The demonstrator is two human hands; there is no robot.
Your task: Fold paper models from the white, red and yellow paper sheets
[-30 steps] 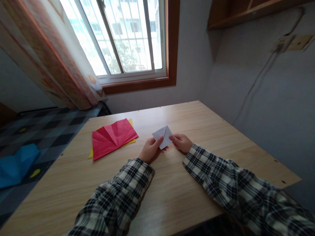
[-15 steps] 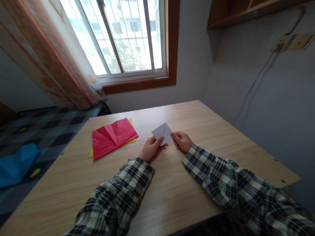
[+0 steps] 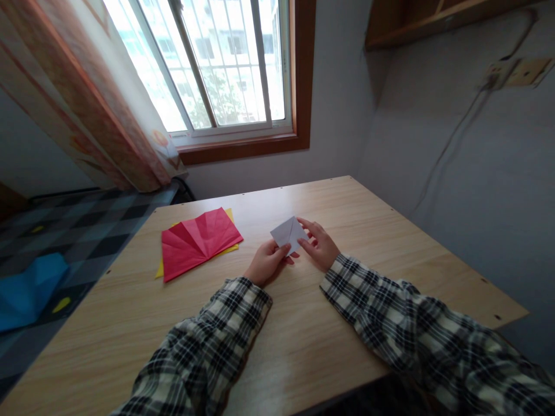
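A small square of folded white paper, with a crease or flap edge running across it, is held above the table. My left hand is closed on its lower corner, thumb on top and fingers underneath. At the right side is my right hand, its thumb at the paper's right corner and its forefinger reaching to the top edge. The paper hides part of the right fingertips.
The wooden table bears creased red paper over yellow paper at the left. Blue folded paper lies on a checked cloth beyond the left edge. A window and wall stand behind.
My right hand's fingers have spread from a pinch at the right corner, the forefinger moving up along the edge. The white paper has shifted slightly right; my left hand keeps its hold.
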